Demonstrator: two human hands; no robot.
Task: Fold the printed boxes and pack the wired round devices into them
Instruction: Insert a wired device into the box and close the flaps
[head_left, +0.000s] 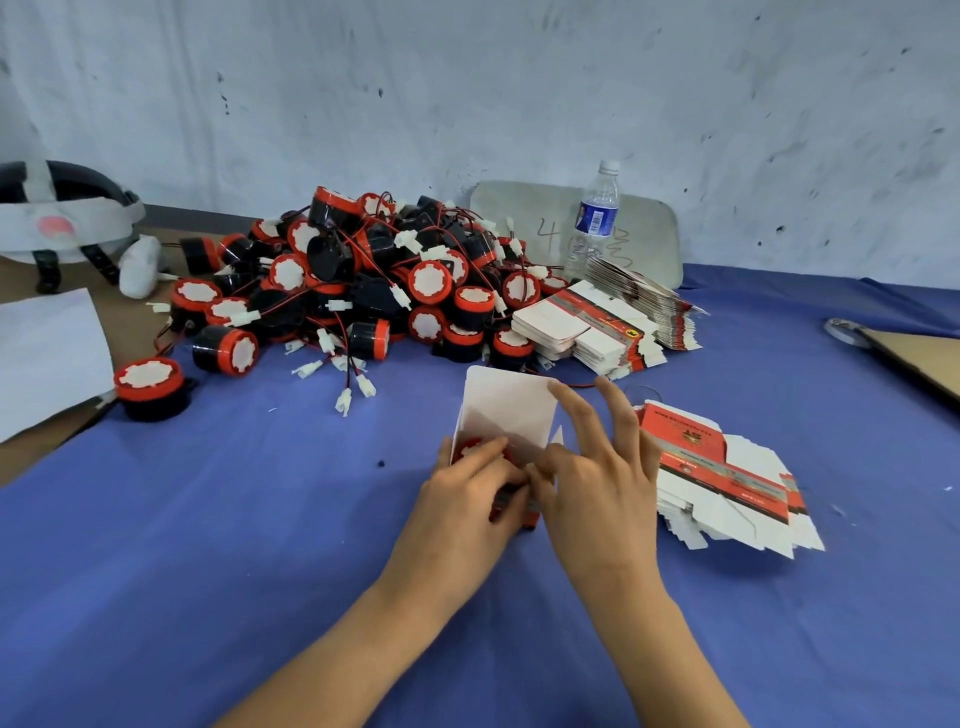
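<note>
Box mid-frame, flap sticking up-frame, device inside. Left hand gripping its base; right hand nearer flap, straight fingers on it.

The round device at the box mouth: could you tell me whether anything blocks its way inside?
Nothing visible does: the box, gripped by the left hand, has its lid open behind the round device; the right hand touches the lid's corner.
</note>
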